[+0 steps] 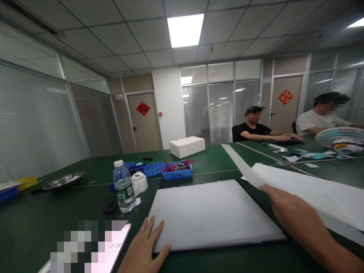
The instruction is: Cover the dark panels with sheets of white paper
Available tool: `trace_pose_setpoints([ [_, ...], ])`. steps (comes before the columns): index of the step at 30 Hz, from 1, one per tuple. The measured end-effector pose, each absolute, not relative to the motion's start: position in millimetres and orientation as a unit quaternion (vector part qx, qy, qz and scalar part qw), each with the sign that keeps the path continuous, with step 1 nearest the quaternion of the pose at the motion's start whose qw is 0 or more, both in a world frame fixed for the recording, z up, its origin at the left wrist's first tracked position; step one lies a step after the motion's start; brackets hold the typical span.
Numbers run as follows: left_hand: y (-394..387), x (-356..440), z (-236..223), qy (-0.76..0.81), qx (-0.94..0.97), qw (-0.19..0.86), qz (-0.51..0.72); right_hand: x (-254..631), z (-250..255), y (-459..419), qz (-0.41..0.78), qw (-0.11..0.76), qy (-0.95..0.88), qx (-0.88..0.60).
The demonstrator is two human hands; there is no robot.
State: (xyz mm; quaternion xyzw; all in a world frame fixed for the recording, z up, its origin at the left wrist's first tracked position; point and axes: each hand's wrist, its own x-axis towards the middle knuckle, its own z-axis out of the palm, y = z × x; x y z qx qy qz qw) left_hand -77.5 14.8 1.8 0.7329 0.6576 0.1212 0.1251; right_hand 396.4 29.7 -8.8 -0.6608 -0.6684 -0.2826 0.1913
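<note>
A white sheet [207,216] lies on a thin, black-edged board in front of me. My left hand [145,246] rests at its left edge, fingers spread and nothing held. To the right, my right hand [292,210] is at a long white strip [241,163], its fingers close together on the strip's edge; the thumb is hidden. That strip runs from the far side of the table towards the near right, passing beneath the hand. Beside it lies a larger white sheet [307,185], partly covered by the hand and forearm.
Left of the board stand a water bottle [124,189], a white vented object [139,184] and a lit phone [113,246]. Behind are blue trays [178,174] with red wires and a white box [187,146]. A metal dish [65,180] lies far left. Two people sit across, near a fan [341,138].
</note>
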Motion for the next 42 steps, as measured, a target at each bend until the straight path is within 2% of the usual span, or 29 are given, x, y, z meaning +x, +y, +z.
trace_pose_setpoints([
  [3, 15.9, -78.2, -1.0, 0.657, 0.735, 0.119, 0.116, 343.2, -15.7, 23.4, -0.350, 0.195, -0.751, -0.525],
  [6, 17.0, -80.1, -6.6, 0.653, 0.737, 0.118, 0.128, 302.4, -25.9, 15.5, -0.325, 0.173, -0.812, -0.453],
  [14, 19.0, -83.8, -13.6, 0.659, 0.695, 0.174, 0.230, 276.7, -21.8, 4.1, -0.194, 0.162, -0.855, -0.453],
  [19, 21.7, -83.8, -15.1, 0.676, 0.676, 0.203, 0.210, 274.2, -8.7, -2.1, -0.119, 0.165, -0.869, -0.451],
  [25, 25.8, -86.4, -22.1, 0.668, 0.693, 0.172, 0.209, 273.8, 8.8, -11.0, -0.024, 0.153, -0.902, -0.402],
  [30, 24.5, -85.3, -17.7, 0.648, 0.725, 0.152, 0.179, 320.5, -5.5, 17.3, -0.084, 0.168, -0.853, -0.488],
  [34, 22.3, -83.8, -13.7, 0.642, 0.736, 0.133, 0.170, 416.3, -29.7, 50.1, -0.167, 0.194, -0.708, -0.659],
  [37, 21.0, -83.8, -12.4, 0.640, 0.733, 0.133, 0.188, 482.7, -42.6, 58.7, -0.176, 0.205, -0.629, -0.730],
  [42, 20.7, -86.7, -13.0, 0.645, 0.729, 0.130, 0.191, 509.7, -51.2, 56.2, -0.175, 0.224, -0.597, -0.750],
])
